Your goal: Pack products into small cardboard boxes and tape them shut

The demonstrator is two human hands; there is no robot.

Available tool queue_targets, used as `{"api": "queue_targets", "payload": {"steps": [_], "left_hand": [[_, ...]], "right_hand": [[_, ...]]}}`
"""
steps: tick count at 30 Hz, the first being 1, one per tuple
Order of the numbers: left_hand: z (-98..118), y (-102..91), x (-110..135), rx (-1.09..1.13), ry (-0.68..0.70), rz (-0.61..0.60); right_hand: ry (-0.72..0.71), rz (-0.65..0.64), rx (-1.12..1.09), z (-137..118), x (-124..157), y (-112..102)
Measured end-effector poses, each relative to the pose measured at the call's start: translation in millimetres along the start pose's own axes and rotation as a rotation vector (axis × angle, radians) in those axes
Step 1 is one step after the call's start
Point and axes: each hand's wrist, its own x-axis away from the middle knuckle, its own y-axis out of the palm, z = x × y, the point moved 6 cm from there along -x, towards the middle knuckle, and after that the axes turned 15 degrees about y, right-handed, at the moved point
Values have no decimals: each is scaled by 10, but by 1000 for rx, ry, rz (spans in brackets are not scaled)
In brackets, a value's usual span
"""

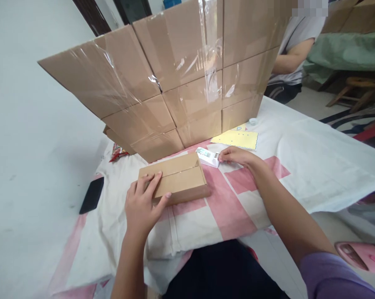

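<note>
A small closed brown cardboard box [181, 176] lies on a white and pink cloth [234, 199]. My left hand [143, 203] rests flat on the box's near left corner, fingers spread over its top and side. My right hand [237, 156] reaches to a small white tape dispenser [207, 157] just right of the box, its fingertips pinched at the dispenser's right end; whether they hold tape I cannot make out.
A tall wall of taped cardboard boxes [181, 79] stands behind. A yellow sheet [235, 139] and a small clear cap [253, 121] lie at its foot. A black phone [92, 194] lies left. Another person [295, 54] sits at back right. A pink slipper [361, 254] is at lower right.
</note>
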Motion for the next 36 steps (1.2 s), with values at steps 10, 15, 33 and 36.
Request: {"api": "queue_targets", "payload": {"steps": [10, 15, 33, 36], "left_hand": [[15, 14, 25, 3, -37, -33], [132, -135, -34, 25, -78, -83], [518, -1037, 2, 293, -15, 478], [223, -922, -115, 403, -132, 279]], "right_hand": [[-39, 83, 84, -36, 165, 33], [-411, 161, -89, -546, 1056, 447], [-977, 684, 352, -1297, 1760, 881], [-950, 481, 580, -1361, 1375, 952]]}}
